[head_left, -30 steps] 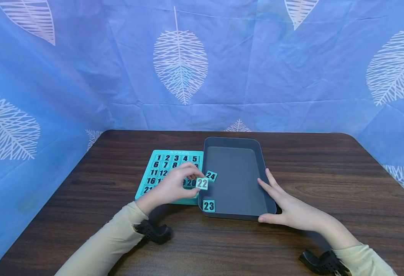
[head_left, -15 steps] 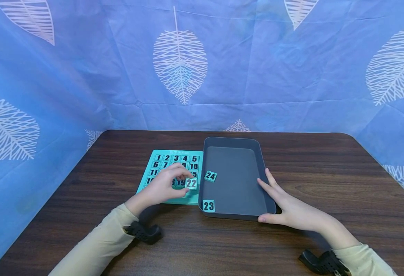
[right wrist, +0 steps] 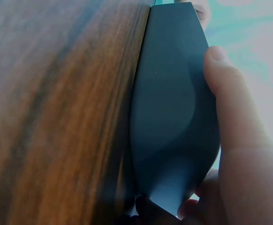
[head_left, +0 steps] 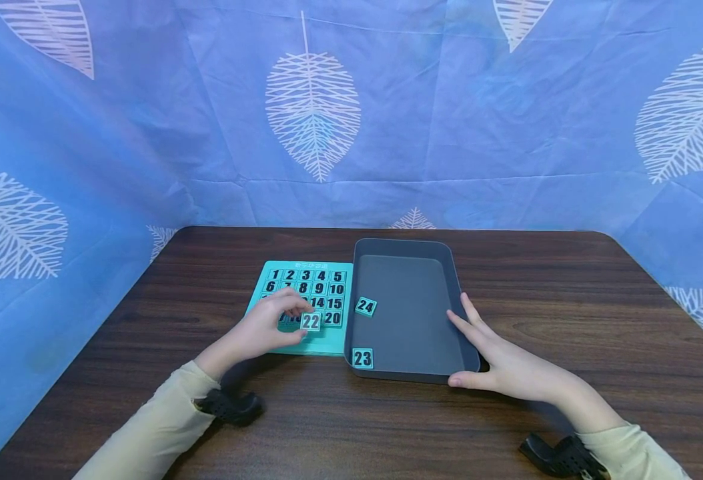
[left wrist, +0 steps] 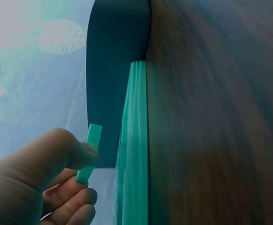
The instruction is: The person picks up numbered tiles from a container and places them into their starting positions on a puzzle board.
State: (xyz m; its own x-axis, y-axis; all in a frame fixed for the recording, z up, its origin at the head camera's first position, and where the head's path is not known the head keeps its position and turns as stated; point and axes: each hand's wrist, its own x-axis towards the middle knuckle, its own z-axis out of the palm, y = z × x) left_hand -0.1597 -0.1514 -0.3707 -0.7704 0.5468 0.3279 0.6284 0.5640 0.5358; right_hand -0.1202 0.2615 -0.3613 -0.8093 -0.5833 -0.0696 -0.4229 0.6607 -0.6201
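My left hand (head_left: 259,325) pinches a number tile marked 22 (head_left: 311,322) between thumb and fingers. It holds the tile just above the lower rows of a turquoise number board (head_left: 330,343). In the left wrist view the tile (left wrist: 92,144) is edge-on, apart from the board's side (left wrist: 139,136). Rows of numbered tiles fill the upper board, partly hidden by the hand. My right hand (head_left: 507,363) grips the near right corner of a dark grey tray (head_left: 408,307), thumb at the near wall, fingers over the right rim. Tiles 24 (head_left: 366,307) and 23 (head_left: 363,359) lie in the tray.
The tray stands right against the board's right side on a dark wooden table (head_left: 351,427). A blue cloth with white leaf prints (head_left: 381,120) hangs behind the table and along its sides.
My left hand has moved left with tile 22, from the tray's left edge to over the board. The right hand and the tray have stayed still.
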